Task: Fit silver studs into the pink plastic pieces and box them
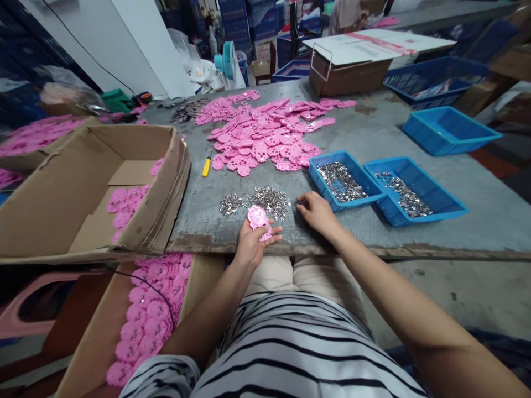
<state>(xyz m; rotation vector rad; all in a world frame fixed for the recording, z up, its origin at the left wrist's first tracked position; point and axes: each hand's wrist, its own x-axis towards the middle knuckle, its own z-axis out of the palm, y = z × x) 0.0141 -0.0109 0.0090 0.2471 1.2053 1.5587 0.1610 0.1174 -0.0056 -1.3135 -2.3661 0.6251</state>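
We hold a pink piece at the desk edge and reach for the small metal parts.

Our left hand (251, 243) pinches a pink plastic piece (259, 219) between thumb and fingers, just above the near edge of the desk (373, 138); our right hand (316, 211) lies on the desk with fingers curled, its fingertips (302, 203) touching down just beside the loose heap of silvery metal bits (265, 200). The pink piece looks light, thin and fairly stiff, so we judge that a pinch at its rim holds it well. The metal bits look tiny and slippery, best picked singly with fingertips. More pink pieces (265, 135) lie spread farther back, more metal bits fill two blue trays (317, 161), and cardboard boxes (83, 182) to the left hold further pieces.
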